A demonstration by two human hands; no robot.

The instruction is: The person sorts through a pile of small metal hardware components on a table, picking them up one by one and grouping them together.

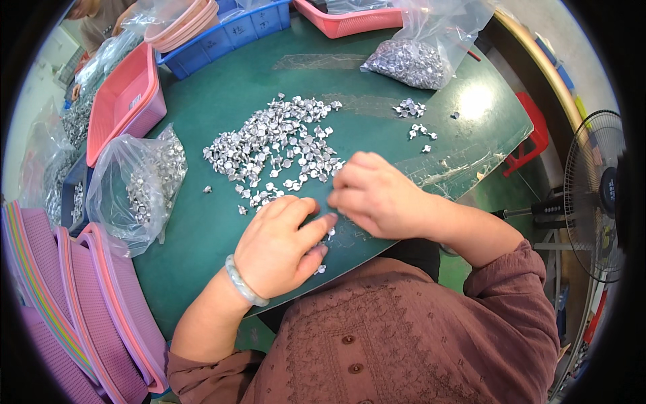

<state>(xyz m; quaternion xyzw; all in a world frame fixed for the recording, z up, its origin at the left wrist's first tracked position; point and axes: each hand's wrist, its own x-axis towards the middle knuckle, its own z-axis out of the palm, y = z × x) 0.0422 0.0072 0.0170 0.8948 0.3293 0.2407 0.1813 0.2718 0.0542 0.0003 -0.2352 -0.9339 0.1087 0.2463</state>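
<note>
Table (222, 222), green top, takes most of the view; its near edge runs diagonally from lower left under both wrists up to the right corner, and the right edge drops off toward a standing fan (595, 195) and a red stool (531, 138). Back edge is crowded: blue crate (229, 34), pink trays (124, 101) on the left, another pink tray (346, 21) at top. Purple baskets (87, 316) stacked off the lower left corner. Open green surface sits left of the hands and between the pile and the far bags; right of the hands there's a strip of clear film stuck on the top.

Two clear bags of metal parts: one slumped at left (138, 185), one at the far right (420, 50). Loose pile of small silver metal pieces (276, 145) is spread mid-table, just beyond the fingertips; a smaller cluster (412, 116) lies well apart to the right.

Left hand (279, 246) palm down near the table edge, fingers curled, tips pressed to the surface among a few stray pieces; jade-coloured bangle (242, 281) on the wrist. Right hand (377, 195) also palm down, loosely fisted, knuckles up, touching the left fingertips. Cannot tell what either hand actually has pinched; fingertips are hidden.
</note>
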